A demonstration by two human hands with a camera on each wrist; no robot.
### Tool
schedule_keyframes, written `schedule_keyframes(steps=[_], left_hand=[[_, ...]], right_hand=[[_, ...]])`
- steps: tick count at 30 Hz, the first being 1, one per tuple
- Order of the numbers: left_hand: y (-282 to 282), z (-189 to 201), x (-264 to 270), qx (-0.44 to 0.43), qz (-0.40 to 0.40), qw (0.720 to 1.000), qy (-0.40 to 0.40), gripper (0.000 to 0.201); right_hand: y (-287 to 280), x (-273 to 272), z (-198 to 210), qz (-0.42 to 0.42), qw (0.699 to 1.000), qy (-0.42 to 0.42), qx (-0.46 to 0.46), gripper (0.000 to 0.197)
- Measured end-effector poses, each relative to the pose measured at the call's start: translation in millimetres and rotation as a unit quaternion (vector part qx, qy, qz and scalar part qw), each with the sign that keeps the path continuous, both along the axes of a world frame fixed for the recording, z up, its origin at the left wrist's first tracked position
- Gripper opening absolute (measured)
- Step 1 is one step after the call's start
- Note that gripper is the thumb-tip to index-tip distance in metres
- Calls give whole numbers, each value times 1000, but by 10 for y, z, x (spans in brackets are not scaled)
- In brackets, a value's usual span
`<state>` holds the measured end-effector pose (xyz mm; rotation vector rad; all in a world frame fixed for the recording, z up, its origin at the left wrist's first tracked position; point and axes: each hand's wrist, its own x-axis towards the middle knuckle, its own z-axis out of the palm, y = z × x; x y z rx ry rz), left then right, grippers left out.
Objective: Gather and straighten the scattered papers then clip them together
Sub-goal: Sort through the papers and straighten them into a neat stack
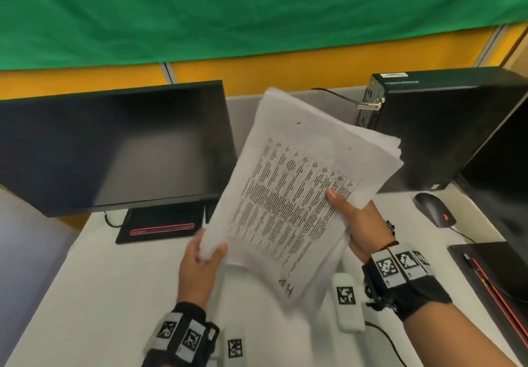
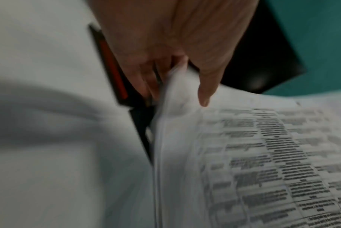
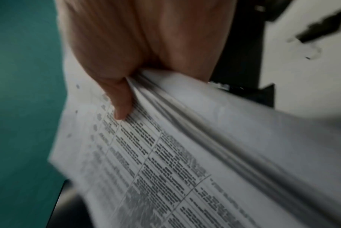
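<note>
From the head camera, both hands have the stack of printed papers [image 1: 288, 195] up off the white desk [image 1: 114, 295], tilted before the dark monitor [image 1: 114, 149]. The left hand [image 1: 200, 263] pinches the near-left corner; the right hand [image 1: 357, 223] clamps the right edge, thumb on the print. A binder clip [image 1: 370, 105] hangs on the black computer tower [image 1: 445, 126] by the desk's far right corner. At the left wrist, the thumb [image 2: 206, 86] presses on top, fingers [image 2: 146, 74] underneath. At the right wrist, the thumb [image 3: 120, 101] pins fanned, uneven sheets.
</note>
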<state>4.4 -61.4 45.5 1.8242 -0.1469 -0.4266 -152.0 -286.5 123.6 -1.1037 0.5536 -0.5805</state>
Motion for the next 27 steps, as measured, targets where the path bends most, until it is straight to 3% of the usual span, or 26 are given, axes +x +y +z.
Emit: schedule_keyframes(steps=[2,5,7,9,11,18,22,27], left_hand=[[-1,248,129,4,11,992,-129,78],[-151,658,327,-41,-111,972,-205,90],[-245,822,329,-92,-138,975,-148,82],[-300,890,291,-151,-126,976,-96,59],[-297,872,259,-171,-114,975,-86,49],[-205,416,101,-54,-157,985,-48,43],[-197,368,146,-44,-157,986,-39,39],[-290,468,129,-21,-192,981,-34,30]], right_hand=[[30,-29,108,12,994,36,-103,28],[139,7,181,72,967,89,-226,27],[225,50,176,95,959,90,-250,22],[278,77,158,77,965,62,-245,18],[276,89,120,49,973,31,-225,17],[182,28,-275,39,976,120,-175,30],[183,15,-313,-56,982,74,-163,31],[344,137,-323,-76,982,54,-167,21]])
